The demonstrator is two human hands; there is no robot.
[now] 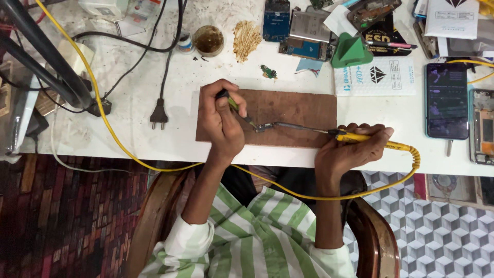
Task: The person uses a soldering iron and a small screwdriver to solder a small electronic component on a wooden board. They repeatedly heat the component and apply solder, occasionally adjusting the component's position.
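Head view is showing a person seated at a white workbench (128,108); the left hand (222,119) is gripping tweezers (241,112), fingers curled tight around the shaft, near the centre of the frame; the tweezer tips are pressing on a small metal component (264,127) lying on a brown wooden board (298,108); the right hand (350,149), right of centre, is clamping its fingers around the yellow handle of a soldering iron (329,133); the iron's dark tip is reaching leftward and touching, or sitting just beside, the component; exact contact cannot be told. The iron's yellow cable (360,193) is looping below the bench edge and running up toward the upper left of the frame. A black mains plug (159,114) is lying left of the board; a round flux tin (208,40) is sitting in the upper centre; a smartphone (446,100) with a lit screen is lying at the right; a green stand (351,51) is sitting above the board.
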